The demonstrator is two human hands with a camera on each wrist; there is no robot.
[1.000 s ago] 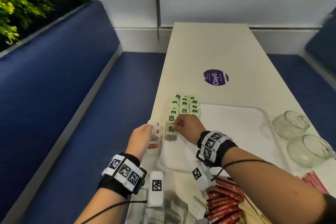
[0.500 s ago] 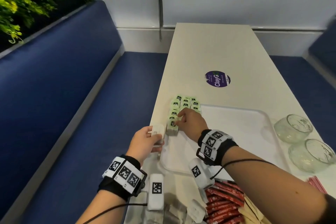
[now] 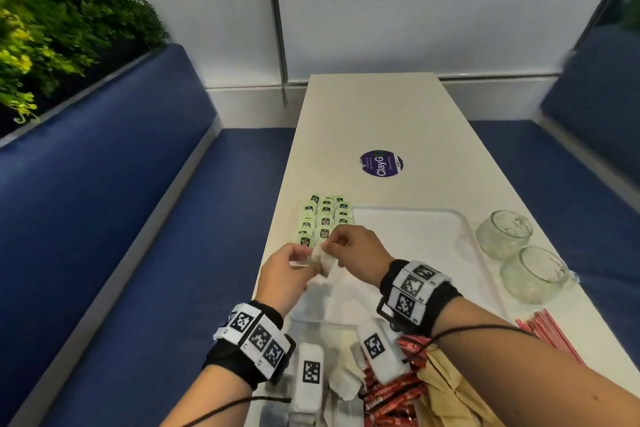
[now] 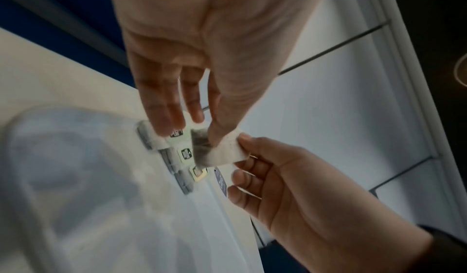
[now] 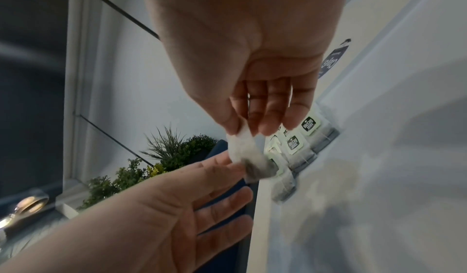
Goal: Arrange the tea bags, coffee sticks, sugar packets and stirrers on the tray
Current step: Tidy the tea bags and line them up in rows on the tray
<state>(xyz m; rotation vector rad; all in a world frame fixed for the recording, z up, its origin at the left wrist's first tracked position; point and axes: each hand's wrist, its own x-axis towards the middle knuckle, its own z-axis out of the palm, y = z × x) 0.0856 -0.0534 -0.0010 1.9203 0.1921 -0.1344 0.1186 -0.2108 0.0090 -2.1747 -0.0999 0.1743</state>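
Note:
A white tea bag [image 3: 323,258] hangs between both hands above the near left corner of the clear tray [image 3: 426,239]. My left hand [image 3: 308,262] pinches its lower end, thumb on the bag [image 4: 222,151]. My right hand [image 3: 334,243] pinches the upper edge between thumb and fingertips [image 5: 240,131]. Just beyond the hands, rows of tea bags with green tags [image 3: 323,218] lie along the tray's far left corner. Red coffee sticks [image 3: 394,392], brown sugar packets [image 3: 446,392] and loose tea bags [image 3: 343,385] lie near me; red stirrers [image 3: 547,333] lie at the right.
Two glass bowls [image 3: 504,234] [image 3: 535,274] stand right of the tray. A purple round sticker [image 3: 381,163] marks the white table [image 3: 374,114] farther off. Blue benches run along both sides, with plants [image 3: 52,38] behind the left one.
My right hand left the tea bag row and came back to my left hand. Both hands rose a little, and the right now pinches the bag the left was holding.

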